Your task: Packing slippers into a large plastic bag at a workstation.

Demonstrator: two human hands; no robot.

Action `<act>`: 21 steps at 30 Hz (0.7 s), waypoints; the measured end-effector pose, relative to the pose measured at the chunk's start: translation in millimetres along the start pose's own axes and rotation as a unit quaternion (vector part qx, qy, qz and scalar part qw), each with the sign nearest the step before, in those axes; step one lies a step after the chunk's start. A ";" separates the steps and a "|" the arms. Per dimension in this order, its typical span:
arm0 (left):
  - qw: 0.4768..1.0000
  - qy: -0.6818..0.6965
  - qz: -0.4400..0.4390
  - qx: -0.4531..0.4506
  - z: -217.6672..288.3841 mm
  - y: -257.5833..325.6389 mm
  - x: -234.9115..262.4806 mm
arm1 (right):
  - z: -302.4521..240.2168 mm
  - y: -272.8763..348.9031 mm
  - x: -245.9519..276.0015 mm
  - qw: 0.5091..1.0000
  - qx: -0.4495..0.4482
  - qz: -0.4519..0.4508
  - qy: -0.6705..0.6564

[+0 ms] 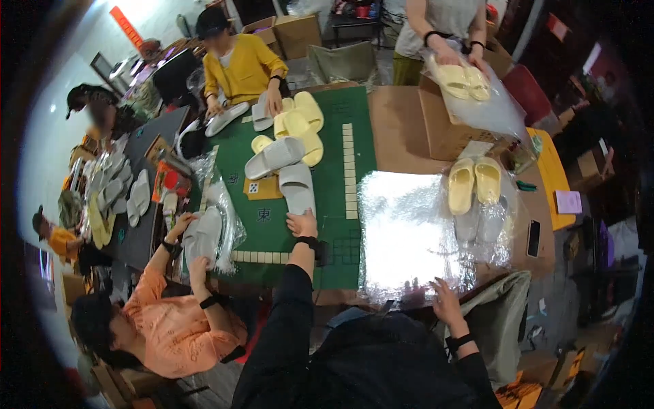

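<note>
My left hand [302,224] reaches over the green mat and has its fingers closed on the near end of a grey slipper [297,185]. Another grey slipper [274,157] lies crosswise just beyond it. Several yellow slippers [298,125] are heaped behind these two. My right hand [447,300] is at the table's near edge with its fingers apart, holding nothing. It is nearest to a shiny stack of clear plastic bags [402,225]. To the right of the stack, a yellow pair [475,183] overlaps a grey pair [480,221] on plastic.
A person in orange at my left handles a grey slipper [203,237]. Across the table, a person in yellow [242,75] touches grey slippers. At the far right, another person bags yellow slippers [463,80] over a cardboard box [453,126]. A phone [534,238] lies at the right edge.
</note>
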State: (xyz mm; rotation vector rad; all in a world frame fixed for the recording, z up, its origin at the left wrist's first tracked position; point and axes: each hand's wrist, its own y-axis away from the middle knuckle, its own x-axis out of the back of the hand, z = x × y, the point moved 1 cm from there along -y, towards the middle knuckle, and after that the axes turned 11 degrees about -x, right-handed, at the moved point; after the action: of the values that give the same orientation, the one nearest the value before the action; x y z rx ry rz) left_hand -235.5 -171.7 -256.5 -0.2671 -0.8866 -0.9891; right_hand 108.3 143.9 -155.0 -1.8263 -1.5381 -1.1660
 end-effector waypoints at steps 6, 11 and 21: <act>0.993 -0.048 -0.095 0.048 13.9 -21.2 -4.8 | -5.8 17.7 -23.2 0.999 -0.031 -0.008 -0.019; 0.994 -0.075 -0.068 0.039 32.0 -1.7 -13.0 | -8.6 16.1 -14.7 0.997 -0.073 0.018 -0.009; 0.901 0.412 -0.098 -0.097 31.1 33.3 19.3 | -19.5 -33.8 -11.5 0.995 -0.014 0.027 -0.090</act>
State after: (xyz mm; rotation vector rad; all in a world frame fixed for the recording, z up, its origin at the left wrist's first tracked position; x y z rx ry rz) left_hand -220.1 -147.5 -216.2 0.0896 -0.0355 -1.2358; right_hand 70.1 130.6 -159.9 -2.0267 -1.5654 -1.0263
